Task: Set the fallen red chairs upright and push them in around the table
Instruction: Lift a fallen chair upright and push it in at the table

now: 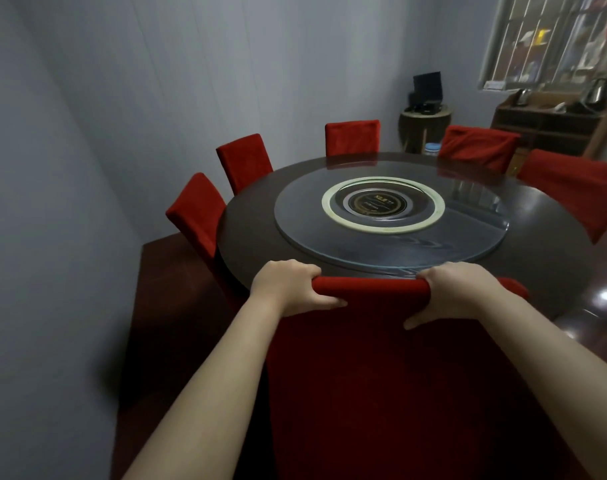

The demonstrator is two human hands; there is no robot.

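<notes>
My left hand (291, 289) and right hand (457, 292) grip the top edge of the upright red chair (364, 358), fingers (305, 270) curled over it, thumbs on the backrest. The chair stands at the near edge of the round tabletop (253, 244). Gold print on the hub (381, 202) of the glass turntable (399, 247): too blurred to read.

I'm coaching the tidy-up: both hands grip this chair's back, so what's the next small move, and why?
Probably push the chair straight in toward the table: it looks upright, and the left hand and right hand grip its top edge, facing the table's rim.
</notes>
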